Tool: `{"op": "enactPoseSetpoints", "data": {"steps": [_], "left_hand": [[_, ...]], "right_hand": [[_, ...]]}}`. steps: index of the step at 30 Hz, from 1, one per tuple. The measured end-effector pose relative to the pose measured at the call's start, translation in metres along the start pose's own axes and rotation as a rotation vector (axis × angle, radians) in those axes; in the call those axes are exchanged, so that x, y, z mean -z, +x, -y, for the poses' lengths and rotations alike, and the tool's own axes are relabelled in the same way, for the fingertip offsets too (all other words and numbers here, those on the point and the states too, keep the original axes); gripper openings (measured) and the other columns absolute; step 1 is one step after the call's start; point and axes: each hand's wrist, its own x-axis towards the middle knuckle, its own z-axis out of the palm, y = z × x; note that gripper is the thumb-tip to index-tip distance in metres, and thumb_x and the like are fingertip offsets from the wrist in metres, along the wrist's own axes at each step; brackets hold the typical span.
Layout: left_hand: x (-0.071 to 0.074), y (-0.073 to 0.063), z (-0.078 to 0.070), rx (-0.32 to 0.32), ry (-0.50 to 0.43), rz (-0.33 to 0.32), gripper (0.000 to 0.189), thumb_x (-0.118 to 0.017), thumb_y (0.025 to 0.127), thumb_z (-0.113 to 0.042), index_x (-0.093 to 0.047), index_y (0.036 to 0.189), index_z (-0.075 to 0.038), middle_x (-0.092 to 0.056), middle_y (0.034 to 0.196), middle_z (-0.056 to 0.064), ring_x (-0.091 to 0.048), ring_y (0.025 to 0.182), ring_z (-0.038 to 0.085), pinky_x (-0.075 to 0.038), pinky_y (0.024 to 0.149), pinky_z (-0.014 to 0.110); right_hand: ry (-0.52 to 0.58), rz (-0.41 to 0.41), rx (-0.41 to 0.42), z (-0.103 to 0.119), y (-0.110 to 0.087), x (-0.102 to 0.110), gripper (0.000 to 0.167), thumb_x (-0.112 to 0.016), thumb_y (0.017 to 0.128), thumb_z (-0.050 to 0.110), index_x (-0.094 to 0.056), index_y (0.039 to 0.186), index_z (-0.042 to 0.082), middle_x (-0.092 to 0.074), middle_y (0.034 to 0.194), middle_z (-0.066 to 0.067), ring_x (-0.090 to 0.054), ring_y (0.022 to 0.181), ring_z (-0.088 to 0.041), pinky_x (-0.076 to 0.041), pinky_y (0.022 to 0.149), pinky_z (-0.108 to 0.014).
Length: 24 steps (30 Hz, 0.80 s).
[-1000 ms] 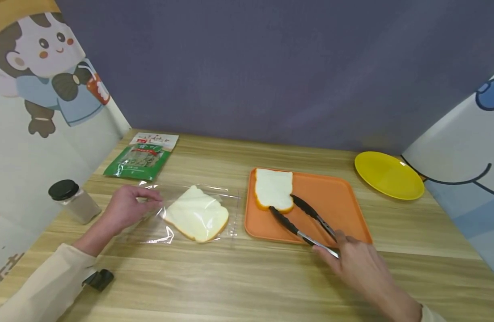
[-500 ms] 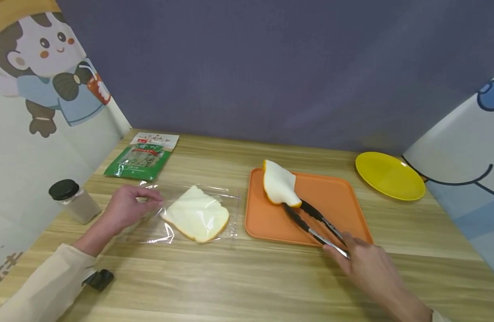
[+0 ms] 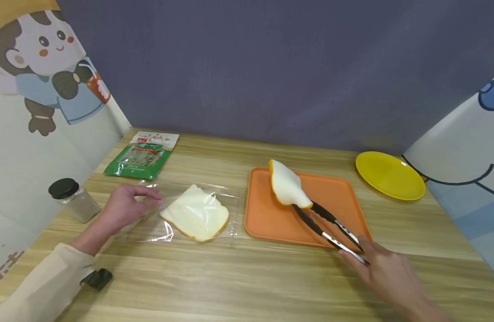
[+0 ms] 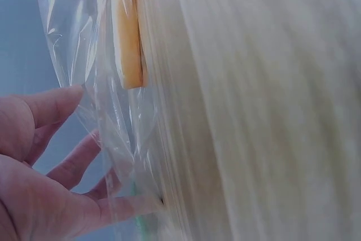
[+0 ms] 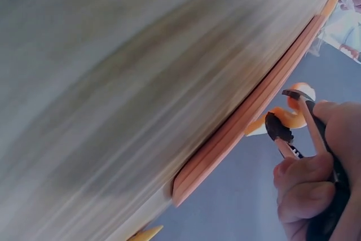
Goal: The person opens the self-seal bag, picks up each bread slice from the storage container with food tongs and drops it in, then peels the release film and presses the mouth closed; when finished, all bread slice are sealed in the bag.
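A clear plastic bag (image 3: 150, 231) with a slice of bread (image 3: 196, 214) inside lies flat on the table. My left hand (image 3: 130, 205) is at the bag's left end. In the left wrist view, its fingers (image 4: 76, 159) are spread and fairly straight, touching the thin film. My right hand (image 3: 393, 273) grips black-tipped metal tongs (image 3: 339, 243). The tongs pinch a second slice of bread (image 3: 289, 185) by its near edge. That slice is bent and tilted, raised over the orange tray (image 3: 271, 226); in the right wrist view its crust (image 5: 290, 118) folds between the tong heads.
A green and white food packet (image 3: 140, 156) lies at the back left. A jar (image 3: 75, 201) with a black lid stands beside my left forearm. The yellow plate (image 3: 387, 174) is at the back right. Behind the table hangs a dark cloth (image 3: 247, 67).
The tongs have closed on the tray's bread slice, bent it and lifted it. My right hand has drawn back toward the lower right. My left hand has stayed in place.
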Motion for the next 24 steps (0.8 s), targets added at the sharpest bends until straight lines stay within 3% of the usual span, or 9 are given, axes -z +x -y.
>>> {"op": "enactPoseSetpoints", "data": {"steps": [7, 14, 24], "left_hand": [[0.001, -0.001, 0.001, -0.026, -0.013, -0.015, 0.008, -0.076, 0.079, -0.006, -0.074, 0.086, -0.003, -0.068, 0.103, 0.017, -0.060, 0.102, 0.036, -0.043, 0.090, 0.053], [0.002, -0.001, 0.001, -0.005, -0.004, 0.004, 0.009, -0.074, 0.081, -0.008, -0.074, 0.088, -0.003, -0.069, 0.100, 0.014, -0.059, 0.104, 0.036, -0.043, 0.089, 0.053], [0.003, -0.001, 0.002, -0.011, -0.013, 0.016, 0.010, -0.072, 0.082, -0.007, -0.073, 0.090, -0.002, -0.069, 0.100, 0.015, -0.058, 0.105, 0.037, -0.041, 0.091, 0.055]], "right_hand": [[0.002, -0.035, 0.075, -0.006, -0.004, 0.003, 0.049, -0.058, 0.088, 0.054, -0.054, 0.087, 0.005, -0.023, 0.059, 0.013, -0.017, 0.042, 0.002, -0.015, 0.035, -0.015], [0.019, -0.096, 0.165, -0.005, -0.005, 0.005, 0.058, -0.039, 0.093, 0.062, -0.055, 0.085, 0.006, -0.020, 0.062, 0.015, -0.014, 0.046, 0.006, -0.012, 0.036, -0.013], [0.022, -0.084, 0.258, 0.005, -0.002, 0.015, 0.054, -0.036, 0.096, 0.058, -0.054, 0.084, 0.009, -0.020, 0.062, 0.017, -0.011, 0.049, 0.008, -0.010, 0.038, -0.010]]}}
